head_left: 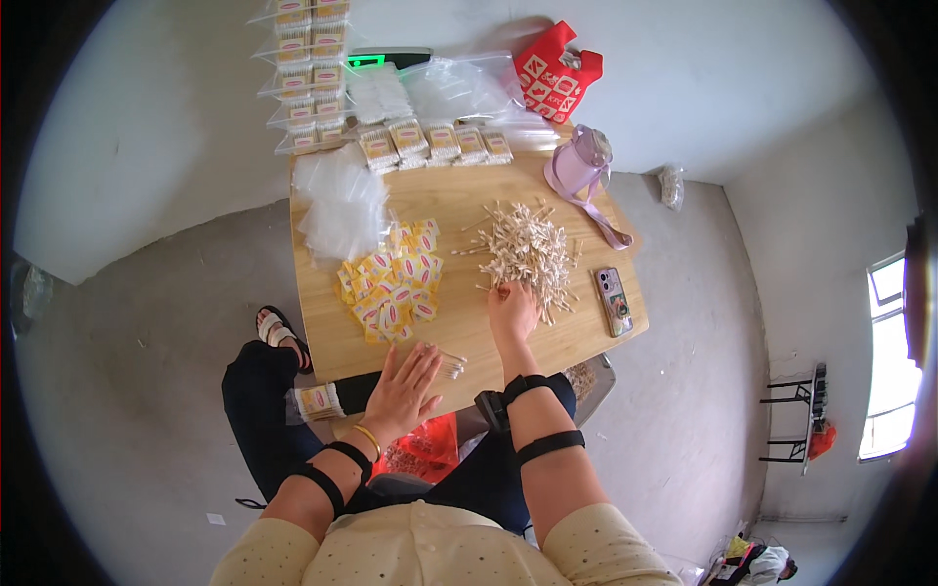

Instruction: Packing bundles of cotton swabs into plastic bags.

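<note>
**Because the cotton swabs [528, 244] look so slender, mid-stick seems the place to hold them**

The swabs lie in a loose, criss-crossed pile on the right half of the wooden table [461, 317]. The right grip [515, 311] is curled at the pile's near edge; its fingertips are too hidden to tell whether they pinch anything. The left grip [406, 388] is palm down, fingers spread, near the table's front edge and just beside a small bunch [453, 365] of swabs; whether it touches them is unclear.

Each swab should weigh next to nothing. The stick is probably stiff but could snap if bent hard, while the soft heads would crush or fray when squeezed. Round sticks are likely to roll, and crossed ones may drag their neighbours along. A light pinch halfway along the stick would spare both heads; a bunch would suit a gentle hold around its middle.
</note>
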A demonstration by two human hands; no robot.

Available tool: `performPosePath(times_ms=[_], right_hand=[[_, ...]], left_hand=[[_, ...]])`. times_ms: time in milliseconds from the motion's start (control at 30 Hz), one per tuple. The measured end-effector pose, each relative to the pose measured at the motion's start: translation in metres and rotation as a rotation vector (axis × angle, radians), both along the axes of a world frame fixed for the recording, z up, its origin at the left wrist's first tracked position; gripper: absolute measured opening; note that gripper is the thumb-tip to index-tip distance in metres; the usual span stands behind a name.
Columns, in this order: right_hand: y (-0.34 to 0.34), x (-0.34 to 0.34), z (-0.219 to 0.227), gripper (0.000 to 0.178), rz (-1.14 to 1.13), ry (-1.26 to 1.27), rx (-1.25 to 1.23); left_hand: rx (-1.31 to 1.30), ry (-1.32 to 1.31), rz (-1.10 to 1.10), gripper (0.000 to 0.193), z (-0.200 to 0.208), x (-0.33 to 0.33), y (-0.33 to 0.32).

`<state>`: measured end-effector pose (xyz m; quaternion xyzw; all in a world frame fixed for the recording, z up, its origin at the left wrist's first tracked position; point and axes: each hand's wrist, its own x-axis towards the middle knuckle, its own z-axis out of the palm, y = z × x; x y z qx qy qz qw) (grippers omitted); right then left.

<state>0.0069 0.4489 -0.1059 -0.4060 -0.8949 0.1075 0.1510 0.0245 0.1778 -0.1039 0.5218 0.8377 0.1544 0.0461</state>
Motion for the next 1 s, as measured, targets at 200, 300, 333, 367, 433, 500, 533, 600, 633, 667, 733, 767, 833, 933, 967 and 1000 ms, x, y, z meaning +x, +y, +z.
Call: performPosePath(times_ms=[200, 300, 333, 367, 433, 500, 533, 600, 633, 667, 733, 767, 833, 933, 967, 1000], right_hand=[[-0.011, 0.019, -0.001, 0.012, 0.099, 0.034, -0.05], [-0.019, 0.021, 0.007, 0.01, 0.264, 0.017, 0.082], [-0.018, 0.018, 0.008, 0.01, 0.296, 0.054, 0.122], [-0.018, 0.015, 0.009, 0.009, 0.328, 0.093, 0.162], [-0.016, 0.006, 0.011, 0.009, 0.344, 0.09, 0.149], [-0.013, 0.001, 0.014, 0.008, 0.361, 0.087, 0.138], [-0.011, -0.002, 0.014, 0.008, 0.346, 0.028, 0.114], [-0.009, -0.002, 0.011, 0.007, 0.331, -0.03, 0.092], [-0.012, 0.0, 0.009, 0.007, 0.343, -0.007, 0.075], [-0.014, 0.003, 0.006, 0.007, 0.353, 0.016, 0.059], [-0.023, 0.012, -0.002, 0.007, 0.367, 0.036, 0.016], [-0.029, 0.017, -0.005, 0.007, 0.383, 0.056, -0.028], [-0.048, 0.031, -0.009, 0.007, 0.415, 0.072, -0.097], [-0.058, 0.04, -0.003, 0.012, 0.461, 0.095, -0.237], [-0.051, 0.035, 0.0, 0.016, 0.372, 0.156, -0.209], [-0.045, 0.03, 0.003, 0.02, 0.284, 0.216, -0.181]], left_hand=[[0.017, 0.01, 0.012, 0.067, -0.004, -0.001, -0.005], [0.023, -0.015, 0.016, 0.066, -0.007, 0.0, -0.005], [0.023, -0.022, 0.018, 0.066, -0.007, 0.0, -0.004], [0.024, -0.022, 0.018, 0.066, -0.007, 0.0, -0.004], [0.049, -0.026, 0.016, 0.066, -0.007, 0.0, -0.005], [0.049, -0.016, 0.016, 0.066, -0.006, 0.0, -0.004], [0.046, -0.006, 0.016, 0.066, -0.006, 0.001, -0.005], [0.051, -0.009, 0.015, 0.066, -0.006, 0.001, -0.004], [0.053, -0.013, 0.015, 0.066, -0.006, 0.001, -0.005], [0.054, -0.012, 0.014, 0.066, -0.006, 0.001, -0.004], [0.054, -0.019, 0.014, 0.066, -0.007, 0.001, -0.003], [0.055, -0.019, 0.012, 0.066, -0.007, 0.001, -0.003], [0.059, -0.031, 0.016, 0.066, -0.007, 0.0, -0.005], [0.059, -0.009, 0.01, 0.066, -0.004, 0.0, -0.005], [0.058, -0.009, 0.01, 0.066, -0.005, 0.0, -0.005], [0.056, -0.013, 0.018, 0.067, -0.007, 0.0, -0.006]])
